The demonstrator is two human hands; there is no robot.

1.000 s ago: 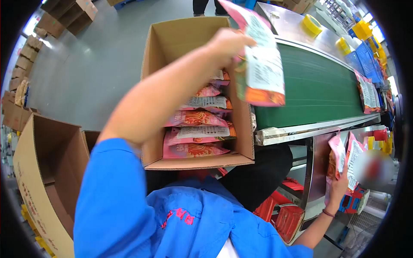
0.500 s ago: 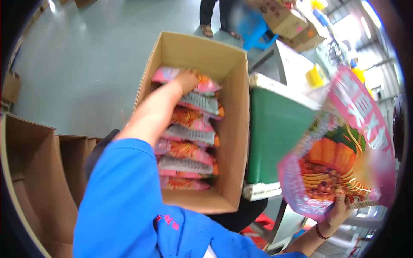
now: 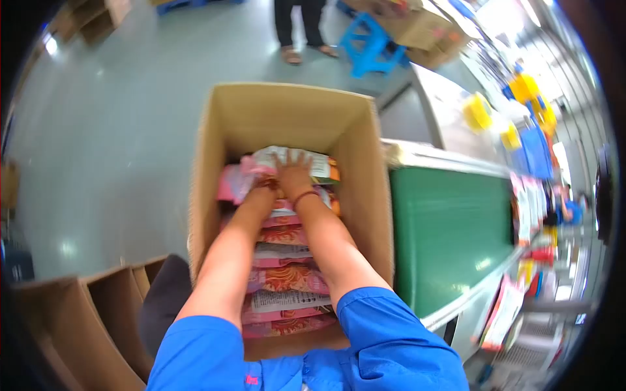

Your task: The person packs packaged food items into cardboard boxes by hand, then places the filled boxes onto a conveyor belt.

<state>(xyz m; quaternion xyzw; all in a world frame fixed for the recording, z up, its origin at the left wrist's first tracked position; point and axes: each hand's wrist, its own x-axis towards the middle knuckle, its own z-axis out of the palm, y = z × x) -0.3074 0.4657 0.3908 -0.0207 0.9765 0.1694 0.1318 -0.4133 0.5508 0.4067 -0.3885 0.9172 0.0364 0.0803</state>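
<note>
An open cardboard box holds a row of pink noodle packets, several showing printed grey backs. Both of my hands are inside, at the far end of the row. My right hand lies with fingers spread on a packet with a whitish back. Close beside it, my left hand reaches down against the pink crumpled edge of a packet; its fingers are blurred and partly hidden.
A green conveyor belt runs right of the box. More packets lie at its far end. Empty cartons stand at lower left. A person's legs, a blue stool and a metal table are beyond.
My right hand, which held up a large pink packet at the right, is now inside the box on a packet. My left hand remains in the box. The view has shifted.
</note>
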